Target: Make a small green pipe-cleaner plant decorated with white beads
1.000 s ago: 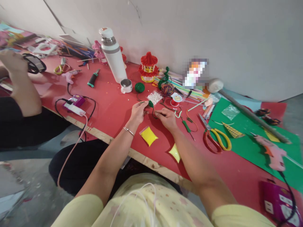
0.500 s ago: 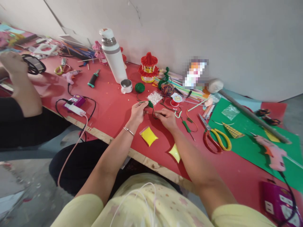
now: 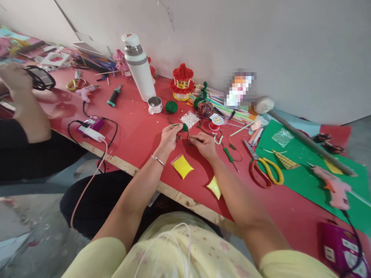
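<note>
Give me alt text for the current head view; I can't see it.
The left hand pinches a green yarn piece above a red table; close by, the right hand pinches something thin. Around them lie two yellow packets, a bag of white beads and scissors.

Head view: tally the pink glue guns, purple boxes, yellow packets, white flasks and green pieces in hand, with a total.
Pink glue guns: 2
Purple boxes: 2
Yellow packets: 2
White flask: 1
Green piece in the left hand: 1
Total: 8
</note>
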The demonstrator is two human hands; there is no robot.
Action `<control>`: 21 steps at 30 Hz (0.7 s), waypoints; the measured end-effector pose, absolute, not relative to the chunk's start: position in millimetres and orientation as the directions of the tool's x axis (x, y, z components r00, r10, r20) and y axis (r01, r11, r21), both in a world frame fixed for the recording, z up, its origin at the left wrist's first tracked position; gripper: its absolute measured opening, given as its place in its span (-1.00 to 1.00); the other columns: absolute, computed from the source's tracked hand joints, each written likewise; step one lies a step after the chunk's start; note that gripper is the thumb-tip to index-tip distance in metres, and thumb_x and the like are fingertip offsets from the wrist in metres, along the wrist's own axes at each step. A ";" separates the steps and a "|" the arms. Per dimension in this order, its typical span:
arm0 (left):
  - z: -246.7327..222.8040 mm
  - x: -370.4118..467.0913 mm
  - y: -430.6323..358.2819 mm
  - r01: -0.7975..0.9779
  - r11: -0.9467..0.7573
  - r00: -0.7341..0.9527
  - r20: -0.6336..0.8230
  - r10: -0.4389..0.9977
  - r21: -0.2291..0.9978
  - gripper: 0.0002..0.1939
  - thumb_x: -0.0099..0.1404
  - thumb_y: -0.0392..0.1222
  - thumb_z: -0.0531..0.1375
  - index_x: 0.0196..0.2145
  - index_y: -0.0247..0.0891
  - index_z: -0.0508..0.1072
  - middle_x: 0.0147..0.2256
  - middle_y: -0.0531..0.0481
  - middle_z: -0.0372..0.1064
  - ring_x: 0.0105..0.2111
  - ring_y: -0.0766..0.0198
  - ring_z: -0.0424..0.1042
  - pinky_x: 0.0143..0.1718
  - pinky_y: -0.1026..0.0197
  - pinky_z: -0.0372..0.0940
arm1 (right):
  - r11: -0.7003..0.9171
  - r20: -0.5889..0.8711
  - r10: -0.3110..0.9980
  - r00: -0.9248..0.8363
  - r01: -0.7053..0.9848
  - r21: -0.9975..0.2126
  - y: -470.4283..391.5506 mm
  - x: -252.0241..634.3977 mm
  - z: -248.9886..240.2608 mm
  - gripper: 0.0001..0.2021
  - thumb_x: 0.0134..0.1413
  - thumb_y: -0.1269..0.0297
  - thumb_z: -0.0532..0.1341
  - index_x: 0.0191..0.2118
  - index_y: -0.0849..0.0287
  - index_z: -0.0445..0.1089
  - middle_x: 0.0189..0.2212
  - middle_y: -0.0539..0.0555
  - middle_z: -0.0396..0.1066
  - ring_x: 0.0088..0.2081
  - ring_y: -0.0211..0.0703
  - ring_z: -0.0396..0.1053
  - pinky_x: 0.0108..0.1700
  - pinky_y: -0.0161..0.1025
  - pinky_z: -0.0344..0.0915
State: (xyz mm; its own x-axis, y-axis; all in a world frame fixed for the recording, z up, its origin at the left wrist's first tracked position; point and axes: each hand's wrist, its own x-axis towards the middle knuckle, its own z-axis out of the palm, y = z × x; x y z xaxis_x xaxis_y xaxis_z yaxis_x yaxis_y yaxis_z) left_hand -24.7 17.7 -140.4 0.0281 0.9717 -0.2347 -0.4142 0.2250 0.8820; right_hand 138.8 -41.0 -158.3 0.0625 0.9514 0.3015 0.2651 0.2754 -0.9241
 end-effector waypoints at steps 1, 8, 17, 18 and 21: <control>-140.0 -24.7 17.4 -0.411 0.218 0.028 -0.227 0.974 0.885 -0.71 -0.02 -0.10 0.47 -0.40 -0.30 0.55 -0.46 0.01 0.50 -0.54 0.38 0.41 -0.58 0.34 0.27 | 0.276 0.301 0.952 0.060 0.267 -0.923 -41.0 139.0 -158.4 -0.87 0.13 0.22 0.35 -0.27 0.08 0.66 -0.41 0.02 0.53 -0.34 -0.17 0.46 -0.24 -0.20 0.35; -139.4 -23.9 15.3 -0.381 0.167 0.035 -0.167 0.985 0.909 -0.66 -0.06 -0.04 0.49 -0.40 -0.32 0.58 -0.48 0.01 0.48 -0.55 0.38 0.40 -0.60 0.34 0.25 | 0.267 0.291 0.955 0.056 0.261 -0.928 -41.5 139.2 -158.2 -0.87 0.14 0.21 0.35 -0.27 0.08 0.66 -0.40 0.02 0.55 -0.33 -0.17 0.47 -0.22 -0.20 0.36; -144.8 -19.8 13.9 -0.389 0.113 -0.016 -0.130 0.991 0.914 -0.71 -0.01 -0.08 0.46 -0.37 -0.30 0.59 -0.46 0.03 0.49 -0.52 0.39 0.40 -0.58 0.36 0.25 | 0.266 0.287 0.956 0.051 0.253 -0.930 -41.8 139.4 -157.1 -0.87 0.14 0.22 0.34 -0.27 0.09 0.66 -0.39 0.02 0.55 -0.33 -0.17 0.47 -0.20 -0.20 0.37; -144.7 -19.6 13.9 -0.392 0.119 -0.017 -0.136 0.991 0.912 -0.72 0.00 -0.09 0.46 -0.37 -0.30 0.59 -0.45 0.03 0.49 -0.51 0.39 0.41 -0.57 0.36 0.26 | 0.263 0.284 0.957 0.050 0.251 -0.931 -41.9 139.4 -156.8 -0.87 0.14 0.22 0.34 -0.27 0.09 0.66 -0.39 0.02 0.55 -0.33 -0.17 0.47 -0.20 -0.20 0.37; -144.2 -19.6 14.2 -0.385 0.137 -0.023 -0.158 0.987 0.913 -0.73 0.01 -0.09 0.45 -0.37 -0.29 0.58 -0.44 0.02 0.49 -0.50 0.38 0.42 -0.54 0.34 0.27 | 0.246 0.265 0.963 0.044 0.247 -0.937 -42.4 139.2 -155.7 -0.87 0.13 0.21 0.34 -0.28 0.08 0.66 -0.38 0.02 0.56 -0.32 -0.17 0.48 -0.19 -0.20 0.38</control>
